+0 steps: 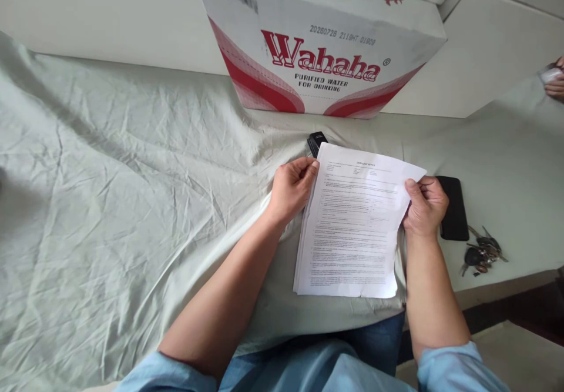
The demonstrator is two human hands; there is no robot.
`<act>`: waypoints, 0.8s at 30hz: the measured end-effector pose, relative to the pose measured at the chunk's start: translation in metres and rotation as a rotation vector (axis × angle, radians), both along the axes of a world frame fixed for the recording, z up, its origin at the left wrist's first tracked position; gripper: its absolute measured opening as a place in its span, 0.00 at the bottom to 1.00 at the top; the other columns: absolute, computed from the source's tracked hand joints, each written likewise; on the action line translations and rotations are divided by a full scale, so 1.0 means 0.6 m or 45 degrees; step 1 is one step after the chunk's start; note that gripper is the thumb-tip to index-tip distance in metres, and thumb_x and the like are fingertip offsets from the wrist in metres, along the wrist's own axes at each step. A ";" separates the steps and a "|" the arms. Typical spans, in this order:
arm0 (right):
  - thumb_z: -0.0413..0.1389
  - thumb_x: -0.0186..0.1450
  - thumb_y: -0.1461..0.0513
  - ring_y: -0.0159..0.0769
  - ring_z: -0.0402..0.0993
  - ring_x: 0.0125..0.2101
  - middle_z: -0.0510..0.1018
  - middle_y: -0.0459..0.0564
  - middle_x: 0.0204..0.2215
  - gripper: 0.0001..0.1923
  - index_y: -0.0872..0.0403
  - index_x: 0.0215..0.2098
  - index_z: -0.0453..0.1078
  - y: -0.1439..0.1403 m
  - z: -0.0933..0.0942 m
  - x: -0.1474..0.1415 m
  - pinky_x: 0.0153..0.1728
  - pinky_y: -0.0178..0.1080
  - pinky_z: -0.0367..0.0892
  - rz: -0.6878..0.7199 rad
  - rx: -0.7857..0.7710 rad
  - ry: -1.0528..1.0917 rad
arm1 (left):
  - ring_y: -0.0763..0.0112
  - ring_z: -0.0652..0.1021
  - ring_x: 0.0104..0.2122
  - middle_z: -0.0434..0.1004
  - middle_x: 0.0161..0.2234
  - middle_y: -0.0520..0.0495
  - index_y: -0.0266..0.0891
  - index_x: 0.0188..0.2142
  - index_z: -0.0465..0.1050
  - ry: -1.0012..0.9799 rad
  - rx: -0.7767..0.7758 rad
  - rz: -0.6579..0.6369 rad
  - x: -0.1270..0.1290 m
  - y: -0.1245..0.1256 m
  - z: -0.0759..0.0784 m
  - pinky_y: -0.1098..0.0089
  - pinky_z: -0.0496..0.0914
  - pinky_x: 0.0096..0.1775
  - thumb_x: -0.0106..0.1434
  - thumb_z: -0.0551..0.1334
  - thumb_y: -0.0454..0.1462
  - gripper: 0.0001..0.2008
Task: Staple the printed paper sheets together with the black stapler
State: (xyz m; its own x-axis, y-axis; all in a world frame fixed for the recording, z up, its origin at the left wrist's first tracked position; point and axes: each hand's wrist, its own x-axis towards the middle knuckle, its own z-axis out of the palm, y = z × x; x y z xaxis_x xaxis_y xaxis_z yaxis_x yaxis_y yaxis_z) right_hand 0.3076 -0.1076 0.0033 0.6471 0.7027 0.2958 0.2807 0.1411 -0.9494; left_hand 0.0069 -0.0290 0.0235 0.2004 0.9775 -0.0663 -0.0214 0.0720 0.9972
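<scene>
Between my two hands is a small stack of printed paper sheets (352,233), tilted slightly, with lines of small text on the top page. My left hand (294,186) pinches the stack near its upper left edge. At the upper right corner, my right hand (425,204) grips it with the thumb on top. Several sheet edges show along the left side. Just behind the stack's top left corner lies a black stapler-like object (317,142), partly hidden by the paper.
A white and red Wahaha water carton (321,57) stands at the back. Right of my right hand lie a black phone (453,208) and a bunch of keys (483,252). Wrinkled pale green cloth (132,192) covers the table. Another person's hand (556,83) shows at the right edge.
</scene>
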 end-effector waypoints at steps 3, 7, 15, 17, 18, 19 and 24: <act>0.81 0.56 0.43 0.33 0.70 0.28 0.78 0.43 0.28 0.26 0.50 0.35 0.80 -0.001 0.000 -0.001 0.31 0.38 0.67 -0.018 -0.018 -0.012 | 0.74 0.64 0.24 0.66 0.23 0.55 0.40 0.36 0.82 -0.013 0.001 0.000 0.000 -0.001 -0.002 0.69 0.60 0.28 0.70 0.68 0.56 0.21; 0.81 0.56 0.43 0.33 0.69 0.28 0.77 0.43 0.28 0.25 0.50 0.34 0.79 -0.001 0.000 -0.002 0.32 0.38 0.67 -0.020 -0.019 -0.011 | 0.73 0.65 0.25 0.68 0.25 0.54 0.40 0.38 0.82 -0.055 0.014 0.002 0.000 -0.003 -0.001 0.69 0.62 0.29 0.71 0.68 0.56 0.22; 0.83 0.54 0.44 0.32 0.68 0.27 0.77 0.41 0.26 0.26 0.50 0.33 0.80 0.003 0.002 -0.004 0.31 0.36 0.66 -0.007 0.016 0.044 | 0.73 0.62 0.25 0.66 0.24 0.54 0.39 0.37 0.82 0.093 0.069 -0.006 -0.003 -0.005 0.004 0.68 0.58 0.29 0.72 0.68 0.58 0.24; 0.83 0.54 0.42 0.32 0.69 0.28 0.77 0.41 0.26 0.27 0.50 0.33 0.80 0.003 0.003 -0.004 0.31 0.37 0.67 -0.012 0.010 0.039 | 0.73 0.60 0.25 0.63 0.23 0.55 0.39 0.37 0.82 0.133 0.088 -0.007 -0.003 -0.005 0.004 0.68 0.57 0.29 0.72 0.68 0.57 0.23; 0.83 0.54 0.41 0.32 0.69 0.28 0.77 0.41 0.26 0.28 0.50 0.33 0.80 0.004 0.003 -0.004 0.31 0.37 0.67 -0.017 0.002 0.032 | 0.73 0.60 0.25 0.62 0.23 0.55 0.39 0.36 0.81 0.147 0.094 -0.008 -0.003 -0.005 0.004 0.67 0.57 0.29 0.72 0.67 0.57 0.23; 0.82 0.53 0.41 0.32 0.69 0.28 0.76 0.41 0.26 0.29 0.50 0.33 0.79 0.004 0.003 -0.005 0.31 0.37 0.67 -0.024 -0.008 0.023 | 0.73 0.60 0.25 0.61 0.23 0.56 0.40 0.36 0.81 0.160 0.101 -0.008 -0.002 -0.005 0.004 0.67 0.57 0.29 0.72 0.67 0.57 0.23; 0.82 0.53 0.40 0.31 0.68 0.28 0.76 0.41 0.26 0.30 0.50 0.34 0.79 0.004 0.001 -0.004 0.31 0.36 0.66 -0.032 -0.041 0.027 | 0.72 0.63 0.25 0.62 0.23 0.56 0.40 0.35 0.80 0.208 0.148 -0.001 -0.001 -0.005 0.003 0.67 0.60 0.30 0.74 0.65 0.56 0.23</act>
State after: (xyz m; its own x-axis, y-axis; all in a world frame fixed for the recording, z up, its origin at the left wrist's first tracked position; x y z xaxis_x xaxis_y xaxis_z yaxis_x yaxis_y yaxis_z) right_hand 0.3050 -0.1052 0.0039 0.6704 0.6953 0.2590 0.2633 0.1035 -0.9592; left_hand 0.0064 -0.0319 0.0253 0.1968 0.9803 0.0153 0.1411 -0.0438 0.9890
